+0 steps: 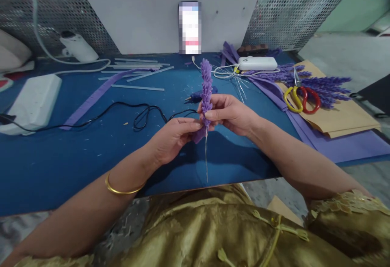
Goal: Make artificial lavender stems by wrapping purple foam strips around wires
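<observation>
A thin, pale wire [206, 157] hangs lowest. The left hand [173, 139] pinches a purple paper strip [199, 136]; the right hand [233, 113] holds the lower part of an upright, purple, frilled flower spike [206, 78], which rises above this grip.

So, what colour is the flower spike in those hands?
The flower spike is purple, seen best in the head view.

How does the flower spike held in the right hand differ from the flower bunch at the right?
The flower spike is upright in the right hand; the flower bunch lies partly on brown paper. The spike is single, while the bunch gathers several. The spike looks lighter, the bunch darker. Both are purple and tufted.
</observation>
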The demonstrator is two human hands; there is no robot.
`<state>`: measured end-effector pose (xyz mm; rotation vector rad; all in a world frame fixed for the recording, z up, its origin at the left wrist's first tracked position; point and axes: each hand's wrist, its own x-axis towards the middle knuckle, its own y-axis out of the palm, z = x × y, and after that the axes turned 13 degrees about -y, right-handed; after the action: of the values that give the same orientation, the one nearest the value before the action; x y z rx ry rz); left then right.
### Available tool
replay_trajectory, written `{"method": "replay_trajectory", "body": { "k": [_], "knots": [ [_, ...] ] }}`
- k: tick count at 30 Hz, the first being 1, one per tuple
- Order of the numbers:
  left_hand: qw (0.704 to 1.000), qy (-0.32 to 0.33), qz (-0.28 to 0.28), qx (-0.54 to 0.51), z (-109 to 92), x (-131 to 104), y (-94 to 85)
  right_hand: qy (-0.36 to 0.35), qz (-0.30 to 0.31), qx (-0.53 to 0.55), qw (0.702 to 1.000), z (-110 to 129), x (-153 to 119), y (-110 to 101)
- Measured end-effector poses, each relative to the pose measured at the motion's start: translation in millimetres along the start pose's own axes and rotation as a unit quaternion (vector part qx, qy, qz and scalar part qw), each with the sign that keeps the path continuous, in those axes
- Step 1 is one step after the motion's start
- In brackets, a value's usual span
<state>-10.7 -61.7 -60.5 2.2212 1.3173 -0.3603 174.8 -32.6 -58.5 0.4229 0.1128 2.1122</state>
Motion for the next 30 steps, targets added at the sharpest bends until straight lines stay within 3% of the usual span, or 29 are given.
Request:
{"method": "replay_trajectory", "body": {
  "k": [9, 18, 30],
  "knots": [
    [0.995, 0.028, -0.070, 0.072, 4, 3, -1.3, 0.026, 0.015, -0.047, 0.998, 6, 1, 2],
    [0.996, -0.004, -0.088, -0.002, 7, 3, 4.6, 0.003, -0.021, -0.120, 0.993, 3, -2, 10],
    [0.993, 0.012, -0.113, 0.027, 8, 2, 4.2, 0.006, -0.028, -0.128, 0.991, -1, 0, 12]
  ]
}}
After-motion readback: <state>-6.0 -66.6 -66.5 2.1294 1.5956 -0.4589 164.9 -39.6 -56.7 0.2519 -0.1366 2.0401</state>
